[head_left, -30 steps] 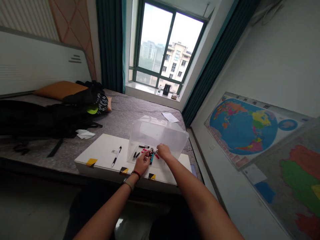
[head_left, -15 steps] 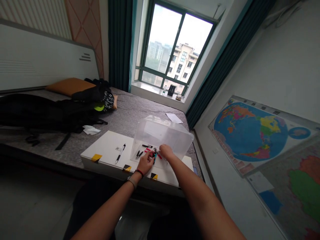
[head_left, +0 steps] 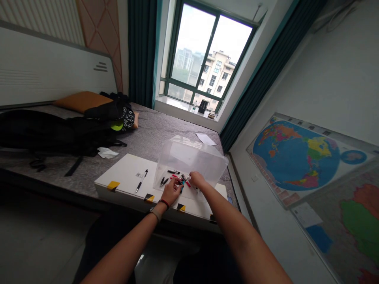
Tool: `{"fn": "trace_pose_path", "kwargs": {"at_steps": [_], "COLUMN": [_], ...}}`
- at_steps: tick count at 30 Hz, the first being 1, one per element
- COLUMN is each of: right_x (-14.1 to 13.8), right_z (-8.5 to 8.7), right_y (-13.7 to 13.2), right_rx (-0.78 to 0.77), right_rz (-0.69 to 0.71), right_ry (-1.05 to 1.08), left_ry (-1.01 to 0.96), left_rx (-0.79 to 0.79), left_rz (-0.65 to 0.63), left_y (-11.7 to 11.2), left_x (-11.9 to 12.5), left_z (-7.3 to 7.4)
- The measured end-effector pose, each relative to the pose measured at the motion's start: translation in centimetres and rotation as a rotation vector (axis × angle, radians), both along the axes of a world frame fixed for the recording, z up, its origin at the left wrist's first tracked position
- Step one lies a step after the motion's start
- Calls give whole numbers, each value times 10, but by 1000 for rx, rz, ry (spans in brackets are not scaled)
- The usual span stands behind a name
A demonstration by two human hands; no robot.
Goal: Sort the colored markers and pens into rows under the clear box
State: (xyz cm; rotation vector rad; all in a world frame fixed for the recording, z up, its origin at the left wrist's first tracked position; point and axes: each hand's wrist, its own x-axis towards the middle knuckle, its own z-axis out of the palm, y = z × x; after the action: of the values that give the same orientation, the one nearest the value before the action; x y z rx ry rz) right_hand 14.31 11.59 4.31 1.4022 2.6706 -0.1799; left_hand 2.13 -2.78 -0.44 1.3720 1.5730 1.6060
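Note:
A clear plastic box [head_left: 192, 157] lies tipped on its side on a white board [head_left: 126, 177] set on the bed. Several pens [head_left: 177, 178], black, pink and red, lie at the box's mouth. My left hand [head_left: 171, 191] has its fingers curled around a bunch of these pens, a blue one showing at the fingertips. My right hand [head_left: 197, 179] is closed over the same bunch from the right, just inside the box. A single black pen [head_left: 141, 180] lies alone on the board to the left.
Black bags and clothing [head_left: 59, 130] and an orange pillow [head_left: 78, 101] cover the grey mattress [head_left: 160, 130] at the left. Paper scraps [head_left: 105, 152] lie near the board. World maps [head_left: 299, 156] hang on the right wall; a window [head_left: 204, 59] is behind.
The view shifted slightly between the earliest frame and now. Both hands stay on the pen bunch at the box's mouth, with only small finger movements.

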Motion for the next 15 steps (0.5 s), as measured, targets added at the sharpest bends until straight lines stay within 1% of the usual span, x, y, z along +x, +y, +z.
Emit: {"fn": "trace_pose_path", "kwargs": {"at_steps": [8, 13, 15], "right_x": [5, 6, 10], "right_z": [3, 8, 10], "right_y": [-1, -5, -8], "right_rx": [-56, -31, -18], "right_rz": [-18, -52, -76], "right_ry": [50, 127, 196], "left_ry": [2, 21, 20], "left_rx": [-3, -22, -24], "left_rz": [-1, -10, 3], "left_y": [2, 2, 2], "left_x": [0, -1, -2], "left_z": [-3, -4, -3]}}
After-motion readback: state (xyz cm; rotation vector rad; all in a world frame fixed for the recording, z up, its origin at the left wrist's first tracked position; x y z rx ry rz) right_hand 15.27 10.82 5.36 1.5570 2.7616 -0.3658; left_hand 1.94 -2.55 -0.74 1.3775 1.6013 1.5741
